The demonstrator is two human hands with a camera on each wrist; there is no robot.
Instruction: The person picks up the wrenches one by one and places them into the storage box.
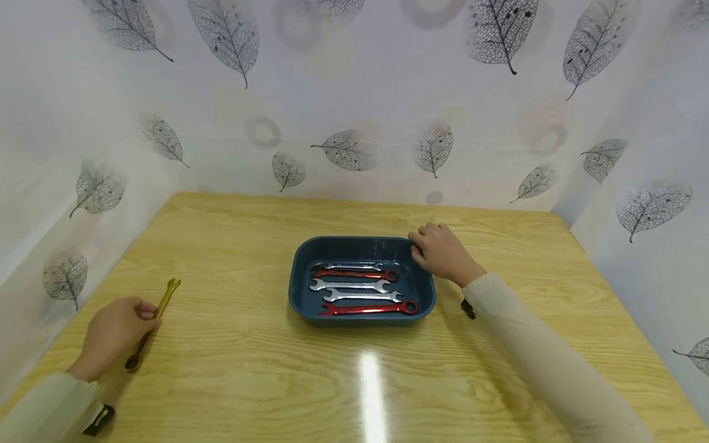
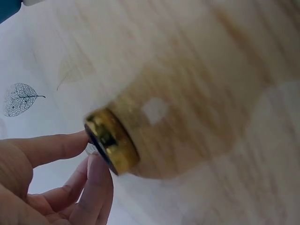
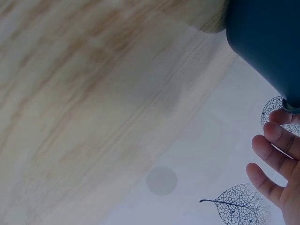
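In the head view my left hand (image 1: 115, 329) pinches a gold combination wrench (image 1: 164, 299) between thumb and fingers at the left of the table. Its open end points away from me and its ring end towards me. Close up in the left wrist view, the gold ring end stands beside the fingertips (image 2: 99, 168). A dark blue rectangular bin (image 1: 293, 280) sits mid-table. My right hand (image 1: 443, 252) grips its rim at the back right corner. Inside lie several wrenches side by side, among them a red wrench (image 1: 368, 309) and a silver wrench (image 1: 362, 296).
The wooden table (image 1: 232, 363) runs back to a pale wall covering (image 1: 365, 92) with a leaf print, which also closes in the left and right sides. A bright streak of light reflects off the tabletop in front of the bin.
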